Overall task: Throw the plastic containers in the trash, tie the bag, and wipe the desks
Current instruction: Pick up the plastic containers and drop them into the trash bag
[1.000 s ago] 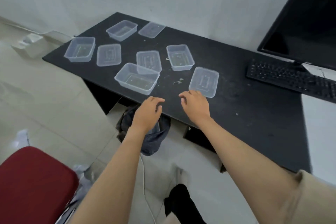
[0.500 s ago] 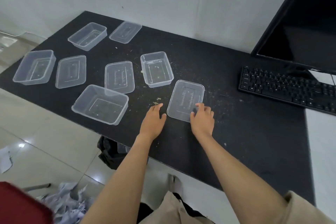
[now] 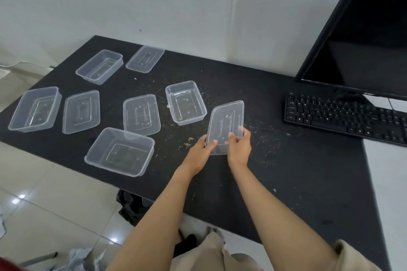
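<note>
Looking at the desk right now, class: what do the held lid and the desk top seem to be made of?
Held lid: thin clear plastic, glossy; the dark desk shows through it, with raised lettering. Desk top: matte black, probably laminate or board; no shine, crumbs stand out.

A plain white wall [image 3: 154, 2] backs the black desk [image 3: 297, 178], which stands on glossy pale floor tiles [image 3: 44, 200] catching small bright glints of overhead light.
</note>
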